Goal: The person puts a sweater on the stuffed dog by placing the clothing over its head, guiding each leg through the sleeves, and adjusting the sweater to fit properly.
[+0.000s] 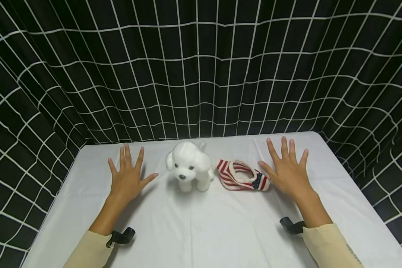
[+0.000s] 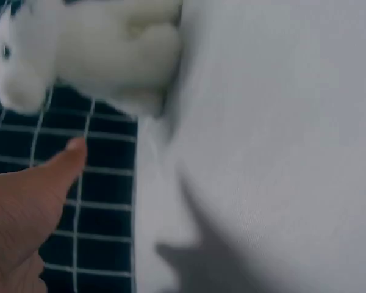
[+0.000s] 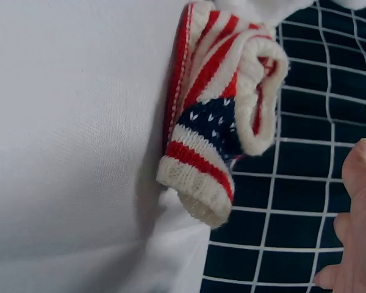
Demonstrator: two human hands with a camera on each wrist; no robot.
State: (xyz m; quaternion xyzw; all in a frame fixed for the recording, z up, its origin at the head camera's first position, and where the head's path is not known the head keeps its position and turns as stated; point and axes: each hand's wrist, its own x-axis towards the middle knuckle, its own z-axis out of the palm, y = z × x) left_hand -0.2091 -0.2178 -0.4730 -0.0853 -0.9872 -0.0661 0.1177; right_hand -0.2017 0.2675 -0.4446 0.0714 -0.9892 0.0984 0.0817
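A white plush dog (image 1: 188, 163) with floppy ears stands upright on the table, facing the head camera. To its right lies a small knitted sweater (image 1: 228, 178) with red and white stripes and a navy patch, its cream neck opening facing up. My left hand (image 1: 127, 182), fingers spread, is left of the dog and apart from it. My right hand (image 1: 289, 175) is spread just right of the sweater, thumb near its ribbed cuff (image 3: 198, 189). Neither hand holds anything. The left wrist view shows the dog's body (image 2: 110, 52) beyond my left thumb (image 2: 64, 162).
A white cloth (image 1: 187, 234) covers the table, whose far edge meets a black curtain (image 1: 207, 70) with a white grid. The curtain also hangs at both sides. A black wrist mount (image 1: 123, 236) sticks out from each beige sleeve (image 1: 328, 245).
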